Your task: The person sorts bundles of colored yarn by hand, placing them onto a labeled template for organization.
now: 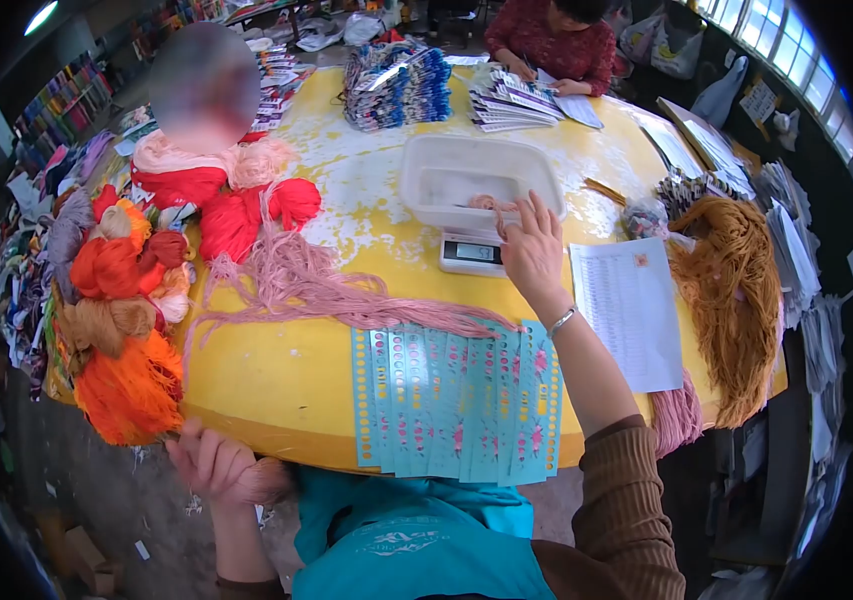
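My right hand (533,250) reaches over the near right side of a clear plastic box (421,212), fingers stretched and apart. A small tangle of pale pink thread (491,203) lies in the box by its fingertips. Under the box's near edge sits a small digital scale (473,254) with a lit display. My left hand (214,465) is closed below the table's front edge, on a blurred bundle of dusty pink thread (264,482). Long dusty pink strands (316,290) stretch across the table toward several overlapping turquoise punched cards (456,400).
Red, orange and brown skeins (126,265) heap up on the left. A printed sheet (626,315) and a hanging ochre skein (731,300) are on the right. Bundled cards (396,85) stand at the back, where a person (556,50) sits working. Another figure is blurred out.
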{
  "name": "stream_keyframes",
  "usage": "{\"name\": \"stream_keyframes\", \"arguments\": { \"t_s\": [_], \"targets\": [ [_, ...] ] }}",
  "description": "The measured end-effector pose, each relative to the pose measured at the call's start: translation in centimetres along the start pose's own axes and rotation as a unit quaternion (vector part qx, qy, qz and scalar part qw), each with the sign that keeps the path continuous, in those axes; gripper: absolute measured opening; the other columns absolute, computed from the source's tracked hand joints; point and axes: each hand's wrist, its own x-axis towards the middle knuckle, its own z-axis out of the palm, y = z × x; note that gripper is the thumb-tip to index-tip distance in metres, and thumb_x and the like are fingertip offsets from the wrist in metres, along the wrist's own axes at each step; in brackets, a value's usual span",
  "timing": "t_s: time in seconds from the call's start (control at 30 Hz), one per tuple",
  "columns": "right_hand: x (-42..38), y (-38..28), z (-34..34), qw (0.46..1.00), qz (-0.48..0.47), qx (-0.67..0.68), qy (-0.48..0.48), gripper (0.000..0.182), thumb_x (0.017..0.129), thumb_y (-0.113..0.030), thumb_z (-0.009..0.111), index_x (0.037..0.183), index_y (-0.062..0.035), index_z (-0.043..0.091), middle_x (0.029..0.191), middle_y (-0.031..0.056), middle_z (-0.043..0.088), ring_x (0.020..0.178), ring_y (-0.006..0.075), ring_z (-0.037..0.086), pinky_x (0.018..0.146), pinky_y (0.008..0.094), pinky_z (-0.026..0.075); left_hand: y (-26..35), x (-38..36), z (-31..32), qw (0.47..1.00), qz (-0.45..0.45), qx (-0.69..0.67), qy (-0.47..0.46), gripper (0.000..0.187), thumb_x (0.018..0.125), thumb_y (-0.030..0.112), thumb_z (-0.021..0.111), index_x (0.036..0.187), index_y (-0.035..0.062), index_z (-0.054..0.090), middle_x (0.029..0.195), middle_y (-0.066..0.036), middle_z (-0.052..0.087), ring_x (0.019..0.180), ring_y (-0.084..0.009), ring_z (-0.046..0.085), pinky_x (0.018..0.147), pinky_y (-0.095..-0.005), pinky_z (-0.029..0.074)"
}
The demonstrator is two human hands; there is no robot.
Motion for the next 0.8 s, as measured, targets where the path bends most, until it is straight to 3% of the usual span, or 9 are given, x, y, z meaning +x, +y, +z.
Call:
{"name": "stream_keyframes", "arguments": {
  "t_s": [0.1,0.2,0.27,0.37,0.43,0.5,0.57,0.63,0.8],
  "targets": [
    [0.7,-0.8,-0.4,0.999,0.000,0.010,0.034,0.009,0.068,-0.007,0.069,0.073,-0.0080,0.062,0.131,0.0113,0.055,0.136,0.0307,0.037,0.108,0.0482,0.030,-0.1,0.8,-0.2,1.000,0.024,-0.008,-0.006,0.050,0.100,0.034,0.047,0.133,-0.0047,0.045,0.063,-0.003,0.049,0.045,-0.0099,0.046,0.043,-0.0235,0.040],
    [1.8,-2.3,-5.0,0.961,-0.021,0.269,0.053,0.008,0.073,-0.002,0.063,0.069,-0.0043,0.056,0.126,0.0132,0.059,0.132,0.0364,0.040,0.105,0.0472,0.034,1.0,0.5,-0.6,0.998,0.054,0.016,0.028,0.053,0.101,0.031,0.046,0.142,-0.0016,0.036,0.061,-0.003,0.048,0.045,-0.0106,0.046,0.044,-0.0243,0.040],
    [2.1,-2.8,-6.6,0.836,0.059,0.546,-0.009,0.012,0.073,0.002,0.059,0.066,-0.0046,0.051,0.117,0.0151,0.064,0.132,0.0361,0.042,0.104,0.0470,0.037,0.1,2.0,1.7,0.999,0.025,0.000,0.047,0.056,0.101,0.032,0.046,0.146,0.0046,0.029,0.059,-0.002,0.046,0.044,-0.0106,0.045,0.043,-0.0238,0.038],
    [3.2,-3.9,-10.0,0.493,0.103,0.852,-0.143,0.011,0.076,0.003,0.055,0.071,-0.0049,0.049,0.068,0.0100,0.057,0.070,0.0253,0.058,0.067,0.0354,0.047,0.6,4.6,1.8,0.991,-0.101,0.066,0.049,0.066,0.099,0.029,0.050,0.152,0.0118,0.016,0.058,-0.001,0.044,0.044,-0.0105,0.044,0.042,-0.0246,0.037],
    [3.0,-5.7,-10.9,0.572,0.156,0.765,-0.253,0.009,0.081,0.000,0.055,0.075,-0.0051,0.050,0.062,0.0030,0.050,0.053,0.0114,0.043,0.049,0.0244,0.036,0.1,4.8,0.4,0.951,-0.056,0.242,0.184,0.064,0.095,0.019,0.057,0.150,0.0142,0.026,0.061,-0.003,0.048,0.043,-0.0127,0.046,0.043,-0.0259,0.040],
    [2.5,-9.0,-12.0,0.635,0.171,0.657,-0.369,0.009,0.085,-0.003,0.056,0.077,-0.0040,0.054,0.063,-0.0008,0.050,0.054,0.0047,0.042,0.047,0.0189,0.030,-1.7,7.4,0.7,0.722,-0.186,0.599,0.293,0.044,0.090,0.002,0.052,0.134,0.0053,0.051,0.070,-0.004,0.056,0.051,-0.0108,0.051,0.045,-0.0252,0.043],
    [1.1,-12.1,-10.0,0.670,0.070,0.605,-0.425,0.009,0.089,-0.008,0.060,0.083,-0.0014,0.058,0.067,-0.0014,0.054,0.059,0.0061,0.050,0.052,0.0225,0.038,-4.3,8.9,0.7,0.639,-0.072,0.766,-0.016,0.034,0.087,0.001,0.058,0.121,0.0033,0.060,0.089,-0.005,0.060,0.066,-0.0114,0.057,0.058,-0.0235,0.047],
    [-0.8,-14.6,-7.6,0.631,0.036,0.631,-0.450,0.009,0.089,-0.008,0.063,0.087,0.0003,0.060,0.071,0.0004,0.059,0.062,0.0072,0.055,0.055,0.0248,0.044,-6.5,10.2,2.0,0.631,-0.194,0.751,0.017,0.037,0.085,0.013,0.068,0.120,0.0050,0.062,0.104,-0.009,0.060,0.083,-0.0156,0.061,0.073,-0.0271,0.049],
    [-0.8,-17.3,-7.3,0.584,0.107,0.609,-0.526,0.010,0.090,-0.010,0.063,0.091,0.0003,0.064,0.078,0.0031,0.065,0.061,0.0059,0.055,0.053,0.0215,0.043,-9.3,10.3,-1.4,0.575,-0.145,0.805,-0.031,0.028,0.084,0.016,0.069,0.109,0.0027,0.066,0.096,-0.012,0.062,0.081,-0.0210,0.064,0.072,-0.0327,0.050]
  ]
}}
